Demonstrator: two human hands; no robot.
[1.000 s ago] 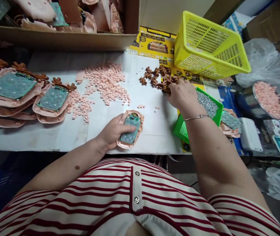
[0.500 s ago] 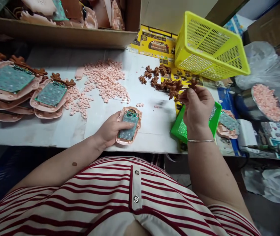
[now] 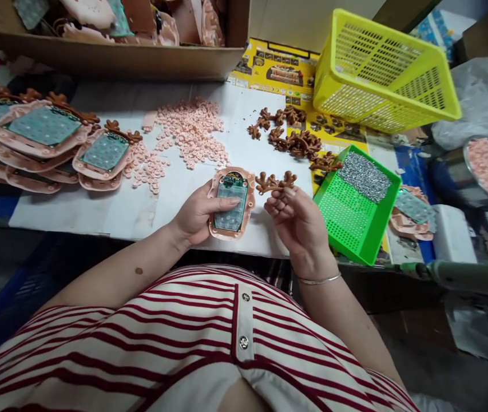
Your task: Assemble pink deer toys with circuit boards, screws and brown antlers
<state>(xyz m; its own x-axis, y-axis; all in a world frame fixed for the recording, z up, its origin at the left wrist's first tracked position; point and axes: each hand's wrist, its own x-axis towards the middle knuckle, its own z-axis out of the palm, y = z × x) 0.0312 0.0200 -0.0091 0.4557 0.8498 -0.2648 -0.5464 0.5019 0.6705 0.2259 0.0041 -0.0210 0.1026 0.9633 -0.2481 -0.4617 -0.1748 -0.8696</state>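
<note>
My left hand (image 3: 197,213) grips a pink plastic housing (image 3: 247,216) by its left side, the thumb lying across the green circuit board (image 3: 227,213) set inside it. Close to the housing's upper right, my right hand (image 3: 301,220) pinches a brown antler-shaped plastic piece (image 3: 276,182) between thumb and fingers. The antler piece is apart from the table, near the housing's edge. A heap of similar brown antler pieces (image 3: 299,143) lies beyond my right hand. Behind the housing spreads a pile of small pink plastic parts (image 3: 192,131).
A green basket (image 3: 342,229) holding many small screws (image 3: 366,176) stands right of my right hand. A yellow basket (image 3: 387,109) is behind it. Stacked housings with boards (image 3: 42,129) fill the left side. A cardboard box (image 3: 110,60) stands at the back; a screwdriver-like tool (image 3: 462,273) sits at right.
My right hand has come left and nearer from the brown heap, bringing one antler piece beside the housing. My left hand still holds the housing. The green basket is now more fully visible.
</note>
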